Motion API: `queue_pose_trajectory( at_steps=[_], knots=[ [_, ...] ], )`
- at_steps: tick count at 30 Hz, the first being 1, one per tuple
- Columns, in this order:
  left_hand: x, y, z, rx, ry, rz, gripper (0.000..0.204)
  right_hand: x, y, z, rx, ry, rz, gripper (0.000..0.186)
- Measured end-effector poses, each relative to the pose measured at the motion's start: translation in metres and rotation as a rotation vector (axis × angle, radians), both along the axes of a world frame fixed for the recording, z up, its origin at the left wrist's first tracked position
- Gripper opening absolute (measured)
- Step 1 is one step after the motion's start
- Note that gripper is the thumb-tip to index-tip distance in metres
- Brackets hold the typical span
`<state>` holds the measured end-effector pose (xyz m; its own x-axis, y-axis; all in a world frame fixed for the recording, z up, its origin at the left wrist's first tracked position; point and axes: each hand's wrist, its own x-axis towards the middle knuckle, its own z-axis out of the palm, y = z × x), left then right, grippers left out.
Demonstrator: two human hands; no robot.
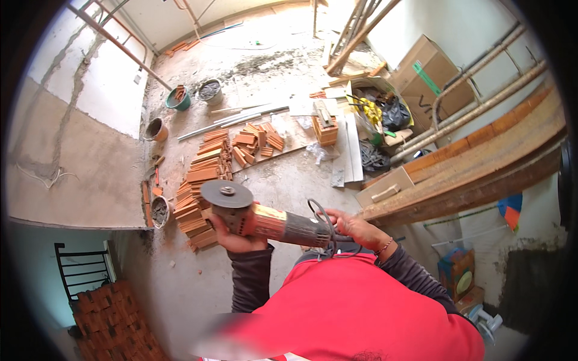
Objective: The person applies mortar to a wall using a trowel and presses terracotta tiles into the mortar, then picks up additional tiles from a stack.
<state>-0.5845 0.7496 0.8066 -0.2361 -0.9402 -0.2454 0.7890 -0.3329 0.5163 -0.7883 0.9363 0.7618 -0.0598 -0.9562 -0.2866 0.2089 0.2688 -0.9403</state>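
Note:
An angle grinder (283,226), orange-red and black with a dark cutting disc (227,194), is held level in front of my red shirt. My left hand (233,236) wraps the gear head from below, just under the disc. At the other end, my right hand (359,230) has its fingers closed on the dark power cord (325,212), which loops around the grinder's rear. Part of the cord is hidden by that hand. Behind the disc lies a long row of orange clay bricks (205,174) on the floor.
Buckets (177,99) stand along the left wall, one with grey mortar (161,212). Metal bars (235,122) and loose bricks lie farther off. At right are a full rubbish sack (385,114), a cardboard box (430,78), scaffold frames (475,99) and a rusty beam (469,174).

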Motion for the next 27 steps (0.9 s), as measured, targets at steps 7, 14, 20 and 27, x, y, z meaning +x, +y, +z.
queue_pose_trajectory(
  at_steps=[7, 14, 20, 27],
  knots=[
    [-0.043, -0.034, -0.007, 0.009, 0.029, -0.022, 0.071, -0.039, -0.087, -0.001, -0.073, 0.055, 0.383, 0.071],
    [-0.087, -0.091, -0.024, -0.112, 0.263, -0.376, 0.102, -0.107, -0.168, -0.012, -0.050, 0.033, 0.479, 0.085],
    [-0.126, -0.138, -0.054, -0.297, 0.384, -0.256, 0.086, -0.140, -0.217, -0.035, -0.005, -0.042, 0.493, 0.078],
    [-0.118, -0.179, -0.016, -0.433, 0.302, -0.400, 0.093, -0.169, -0.258, -0.065, 0.167, -0.032, 0.430, 0.071]
  ],
)
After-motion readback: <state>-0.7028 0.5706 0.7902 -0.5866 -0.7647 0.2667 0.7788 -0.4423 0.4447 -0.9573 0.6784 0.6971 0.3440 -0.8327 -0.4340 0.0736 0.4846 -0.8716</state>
